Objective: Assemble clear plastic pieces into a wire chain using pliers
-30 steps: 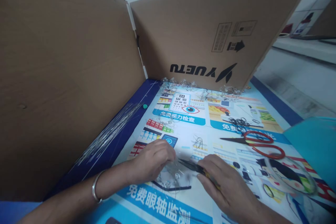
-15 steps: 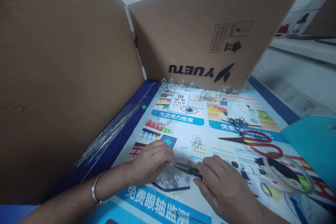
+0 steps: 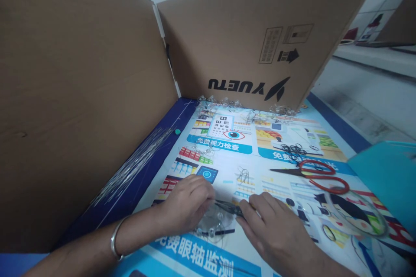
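Observation:
My right hand is closed around the handles of long-nose pliers, whose dark jaws point left. The jaw tips meet the fingers of my left hand, which is closed in a pinch. From those fingers hangs a piece of clear beads on thin wire, just above the printed sheet. Exactly what lies between the jaw tips is too small to make out. My left wrist wears a silver bangle.
Red-handled scissors lie right, near black rings. Straight wires lie along the left cardboard panel. Bent wires lie ahead of my hands. Clear beaded pieces line the back panel. A turquoise object stands right.
My right hand has shifted slightly left and turned the pliers, so their yellow handle is now hidden. The beaded piece has swung a little under my left hand, which keeps its pinch.

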The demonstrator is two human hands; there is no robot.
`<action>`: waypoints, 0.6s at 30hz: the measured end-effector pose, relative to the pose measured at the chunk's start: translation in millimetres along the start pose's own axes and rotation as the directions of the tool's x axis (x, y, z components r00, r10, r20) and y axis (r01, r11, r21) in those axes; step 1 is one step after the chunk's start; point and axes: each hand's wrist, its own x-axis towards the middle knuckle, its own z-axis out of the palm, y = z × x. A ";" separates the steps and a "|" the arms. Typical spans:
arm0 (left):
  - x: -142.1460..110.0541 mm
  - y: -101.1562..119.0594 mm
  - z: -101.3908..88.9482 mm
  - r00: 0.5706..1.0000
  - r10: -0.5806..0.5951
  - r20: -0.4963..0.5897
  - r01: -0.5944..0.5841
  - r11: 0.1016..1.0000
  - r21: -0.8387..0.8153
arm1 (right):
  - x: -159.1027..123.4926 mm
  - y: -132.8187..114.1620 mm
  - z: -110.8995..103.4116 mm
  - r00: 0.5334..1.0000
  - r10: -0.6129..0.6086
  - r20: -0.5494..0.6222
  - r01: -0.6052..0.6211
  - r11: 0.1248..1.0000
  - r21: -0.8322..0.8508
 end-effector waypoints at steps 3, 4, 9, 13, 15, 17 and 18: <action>-0.2 1.4 1.0 1.000 -0.018 -0.002 0.018 1.000 0.007 | -2.3 0.3 2.7 1.000 0.002 -0.014 -0.002 1.000 0.011; -0.6 1.5 1.5 1.000 -0.023 -0.005 0.023 1.000 0.008 | -2.7 0.5 3.3 1.000 0.001 -0.012 -0.001 1.000 0.014; -5.3 -0.4 5.3 0.999 -0.041 0.003 0.041 0.999 0.017 | -0.6 1.3 2.5 1.000 -0.001 0.020 0.000 0.999 0.036; -8.1 -2.8 7.6 0.999 -0.040 0.024 0.040 0.999 0.011 | 1.4 3.0 1.0 0.998 0.013 0.059 -0.019 0.994 0.104; -7.7 -3.2 7.4 0.999 -0.034 0.022 0.034 0.999 0.004 | 1.3 4.7 0.4 0.995 0.039 0.094 -0.056 0.980 0.190; -6.3 -3.0 6.2 0.999 -0.037 0.014 0.037 0.999 -0.016 | 0.9 6.9 -0.3 0.985 0.070 0.157 -0.113 0.951 0.287; -5.4 -2.8 5.4 0.999 -0.041 0.008 0.042 0.999 -0.030 | 0.7 8.0 -0.7 0.977 0.079 0.196 -0.141 0.934 0.328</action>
